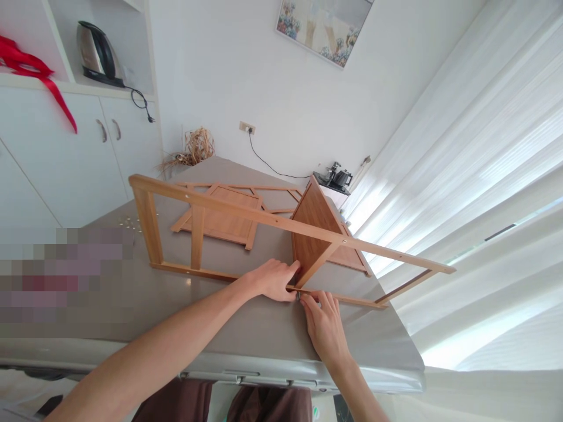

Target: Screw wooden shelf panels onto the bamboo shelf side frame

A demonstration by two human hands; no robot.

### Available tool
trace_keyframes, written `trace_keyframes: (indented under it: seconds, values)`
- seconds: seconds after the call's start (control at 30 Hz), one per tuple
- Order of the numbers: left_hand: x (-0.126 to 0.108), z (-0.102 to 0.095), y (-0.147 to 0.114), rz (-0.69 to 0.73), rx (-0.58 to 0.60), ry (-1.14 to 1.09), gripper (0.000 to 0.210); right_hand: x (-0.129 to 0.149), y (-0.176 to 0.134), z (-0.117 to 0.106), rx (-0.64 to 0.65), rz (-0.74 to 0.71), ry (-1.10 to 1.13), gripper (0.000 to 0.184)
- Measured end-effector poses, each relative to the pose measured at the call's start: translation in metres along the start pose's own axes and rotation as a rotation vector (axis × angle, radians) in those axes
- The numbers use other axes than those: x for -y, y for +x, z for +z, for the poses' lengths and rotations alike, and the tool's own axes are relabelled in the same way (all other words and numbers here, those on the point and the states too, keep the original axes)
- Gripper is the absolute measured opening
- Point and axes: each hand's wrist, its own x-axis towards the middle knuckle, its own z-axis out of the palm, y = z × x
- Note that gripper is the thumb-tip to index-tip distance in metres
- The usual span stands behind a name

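A wooden ladder-like side frame (255, 215) stands on its long edge on the grey table (246, 328). A slatted wooden shelf panel (314, 225) stands upright against its middle crossbar. My left hand (277, 280) grips the frame's lower rail where the panel meets it, thumb and fingers around the joint. Just right of it, my right hand (323, 319) pinches a small metal piece (298, 296) at the rail's outer face; its exact kind is too small to tell.
Behind the frame lie another shelf panel (229, 214), a second frame (275, 189) and a further panel (349, 258). Small loose hardware (131, 223) is scattered at the left. A kettle (99, 55) sits on a shelf; white curtains (475, 176) hang at the right.
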Motion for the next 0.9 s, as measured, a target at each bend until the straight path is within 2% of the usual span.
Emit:
trace_keyframes:
  seconds: [0.17, 0.47, 0.67, 0.9]
  values:
    - [0.002, 0.002, 0.000, 0.020, -0.015, -0.002, 0.053, 0.001, 0.001, -0.002, 0.017, -0.032, -0.091, 0.023]
    - [0.006, 0.009, 0.002, 0.031, -0.039, 0.003, 0.054, 0.006, 0.009, -0.010, 0.077, -0.175, -0.270, 0.034]
    - [0.007, 0.012, 0.001, 0.017, -0.047, 0.014, 0.056, 0.006, 0.008, -0.008, 0.053, -0.156, -0.283, 0.031]
    - [0.007, 0.012, 0.001, 0.019, -0.047, 0.006, 0.057, 0.007, 0.009, -0.005, 0.083, -0.196, -0.320, 0.026]
